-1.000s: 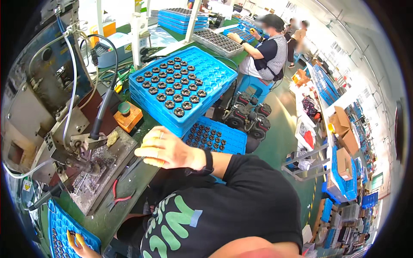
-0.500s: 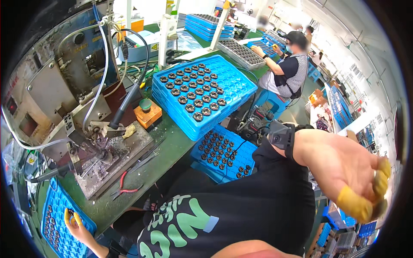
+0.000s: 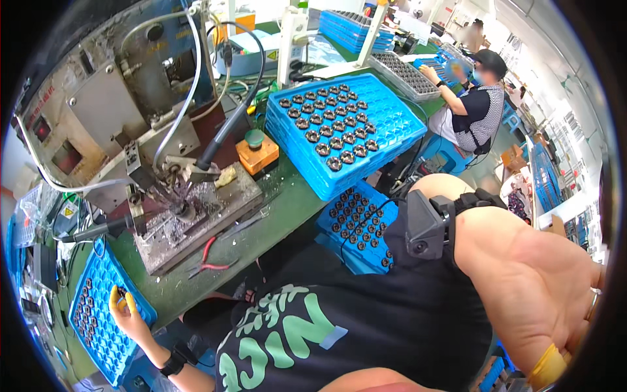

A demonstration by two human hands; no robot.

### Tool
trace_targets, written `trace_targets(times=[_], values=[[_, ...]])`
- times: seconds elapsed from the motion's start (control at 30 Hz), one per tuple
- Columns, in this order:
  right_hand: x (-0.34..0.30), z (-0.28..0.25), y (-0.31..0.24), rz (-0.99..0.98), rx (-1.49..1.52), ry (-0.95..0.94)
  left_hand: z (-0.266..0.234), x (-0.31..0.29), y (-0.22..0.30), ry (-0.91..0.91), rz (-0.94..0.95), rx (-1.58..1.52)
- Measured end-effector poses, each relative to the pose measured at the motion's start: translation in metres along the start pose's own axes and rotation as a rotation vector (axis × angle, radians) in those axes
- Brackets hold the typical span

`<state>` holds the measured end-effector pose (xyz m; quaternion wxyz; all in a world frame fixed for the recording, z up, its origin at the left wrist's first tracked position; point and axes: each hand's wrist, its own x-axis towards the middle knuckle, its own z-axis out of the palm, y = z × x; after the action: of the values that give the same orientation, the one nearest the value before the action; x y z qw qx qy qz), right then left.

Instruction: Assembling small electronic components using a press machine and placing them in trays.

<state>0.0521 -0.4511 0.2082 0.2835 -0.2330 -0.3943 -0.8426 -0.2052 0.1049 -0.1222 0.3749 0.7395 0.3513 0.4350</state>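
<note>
My left hand point(image 3: 128, 321), in yellow finger cots, is at the lower left over a blue pocketed tray point(image 3: 112, 349). Thumb and forefinger close around a small dark round part point(image 3: 123, 292); whether it has left its pocket I cannot tell. Several like parts point(image 3: 85, 310) sit in the tray's left side. Up close at the right is my right hand point(image 3: 532, 281), palm showing and bare, fingers loosely bent, a yellow cot on the thumb. Its fingertips run into the dark rim of the picture. It touches none of the work things.
A greasy bench machine point(image 3: 189, 222) with cables stands on the green table point(image 3: 287, 222). Red-handled pliers point(image 3: 210, 261) and an orange block point(image 3: 258, 157) lie beside it. A stack of blue trays point(image 3: 392, 130) holds more parts; another tray point(image 3: 366, 251) sits lower. A co-worker point(image 3: 477, 104) sits beyond.
The view has shifted, so the bench appears further right. My right hand has come closer and lower, its fingers now mostly past the rim. My left hand stays at the lower-left tray.
</note>
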Motion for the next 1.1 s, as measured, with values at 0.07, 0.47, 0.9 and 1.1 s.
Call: trace_targets(times=[0.07, 0.47, 0.9, 1.1], values=[[-0.009, 0.018, -0.006, 0.031, 0.015, -0.013, 0.01, 0.004, 0.008, -0.014, 0.035, -0.044], [-0.04, 0.104, -0.032, 0.133, 0.217, 0.084, 0.013, -0.001, 0.015, 0.047, 0.012, -0.076], [-0.27, 0.097, -0.182, 1.4, 0.647, -1.304, 0.008, -0.002, 0.012, 0.141, 0.014, -0.159], [-0.279, 0.105, -0.222, 1.345, 0.867, -1.3, -0.014, -0.014, 0.037, 0.183, 0.077, -0.167]])
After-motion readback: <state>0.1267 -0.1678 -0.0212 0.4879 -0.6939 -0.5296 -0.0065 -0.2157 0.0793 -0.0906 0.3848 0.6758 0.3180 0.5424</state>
